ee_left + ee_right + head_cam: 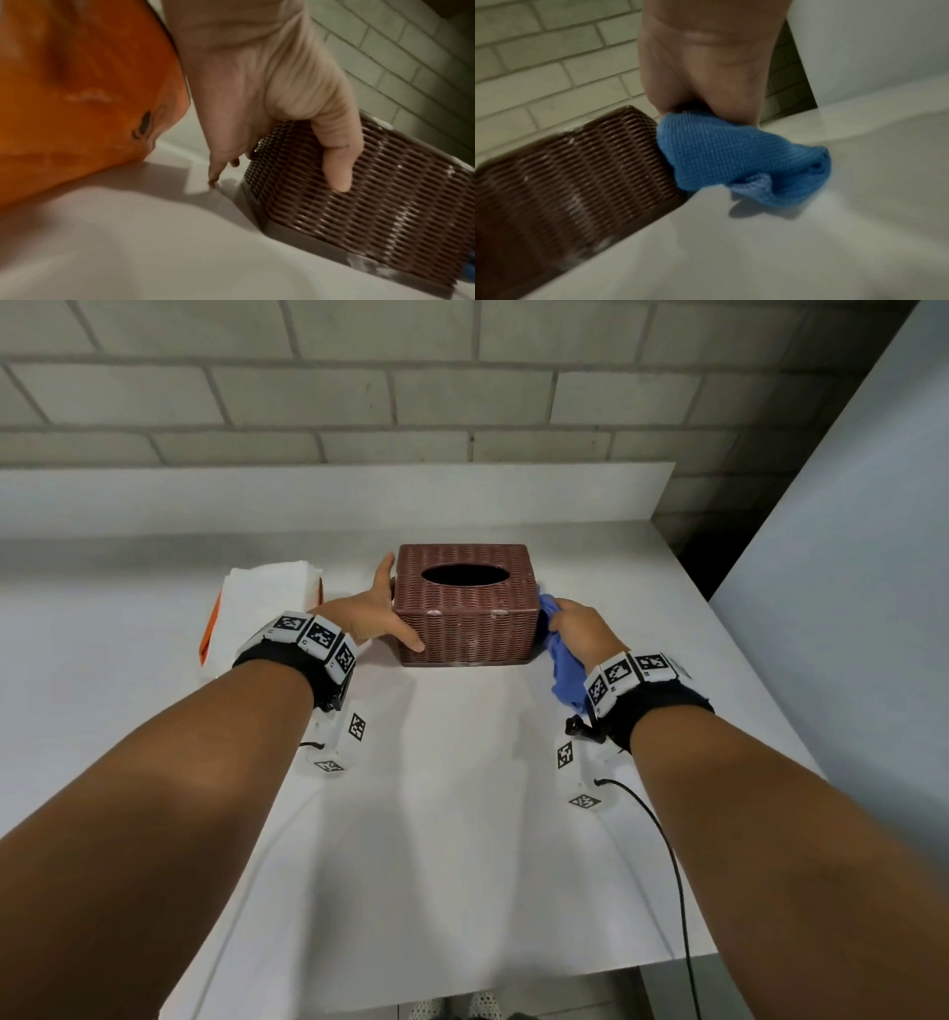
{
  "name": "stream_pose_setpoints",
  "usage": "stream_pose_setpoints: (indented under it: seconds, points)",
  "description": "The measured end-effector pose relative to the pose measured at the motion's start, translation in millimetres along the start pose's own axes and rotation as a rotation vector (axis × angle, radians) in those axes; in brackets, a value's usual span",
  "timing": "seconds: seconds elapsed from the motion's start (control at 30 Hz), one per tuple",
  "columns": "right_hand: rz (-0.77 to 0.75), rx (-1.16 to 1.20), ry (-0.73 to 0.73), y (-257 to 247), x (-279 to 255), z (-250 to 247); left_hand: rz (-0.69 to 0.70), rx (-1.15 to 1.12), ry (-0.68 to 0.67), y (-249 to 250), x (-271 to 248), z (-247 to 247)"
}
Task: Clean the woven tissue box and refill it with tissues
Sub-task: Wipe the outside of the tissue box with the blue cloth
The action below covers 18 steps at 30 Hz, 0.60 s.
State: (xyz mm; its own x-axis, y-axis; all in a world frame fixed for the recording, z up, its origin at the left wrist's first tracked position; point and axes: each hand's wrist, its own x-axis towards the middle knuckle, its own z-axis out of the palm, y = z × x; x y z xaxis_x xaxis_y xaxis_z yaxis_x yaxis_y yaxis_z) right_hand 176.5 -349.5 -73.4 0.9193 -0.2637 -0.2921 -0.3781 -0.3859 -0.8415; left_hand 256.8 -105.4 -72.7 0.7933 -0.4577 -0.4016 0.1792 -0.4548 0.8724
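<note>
The brown woven tissue box (464, 608) stands upright on the white table (462, 788), its oval top slot dark. My left hand (382, 613) braces the box's left end: the thumb (336, 162) lies straight on the front face and the fingers run along the left side. My right hand (572, 624) grips a bunched blue cloth (562, 660) and holds it against the box's right side. The right wrist view shows the blue cloth (731, 158) touching the box (577, 172) at its right corner. A white and orange tissue pack (257, 608) lies left of the box.
A raised white ledge (334, 495) and a brick wall (359, 377) stand behind the table. A white panel (847, 557) rises at the right. A black cable (672, 865) trails over the table's front right edge. The orange pack (77, 81) sits close beside my left wrist.
</note>
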Motion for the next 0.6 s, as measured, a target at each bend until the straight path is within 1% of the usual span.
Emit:
stream_pose_setpoints:
  seconds: [0.07, 0.17, 0.27, 0.33, 0.43, 0.5, 0.6]
  points:
    - [0.049, 0.110, -0.014, -2, -1, 1, 0.014, 0.001, -0.009, 2, 0, 2]
    - [0.090, 0.282, 0.015, 1, 3, 1, 0.054, -0.048, -0.007, 6, -1, 6]
    - [0.150, 0.385, 0.043, 2, 8, -3, 0.108, -0.096, -0.007, 8, -2, 10]
    - [0.180, 0.427, 0.058, -4, 7, -9, 0.144, -0.135, 0.010, 9, -4, 11]
    - [0.207, 0.447, 0.068, -13, 6, -16, 0.199, -0.205, 0.093, 11, -9, 16]
    - [0.215, 0.459, 0.087, -18, 4, -18, 0.261, -0.244, 0.092, 11, -10, 20]
    - [0.207, 0.445, 0.100, -23, -4, -15, 0.302, -0.315, 0.075, 13, -14, 26]
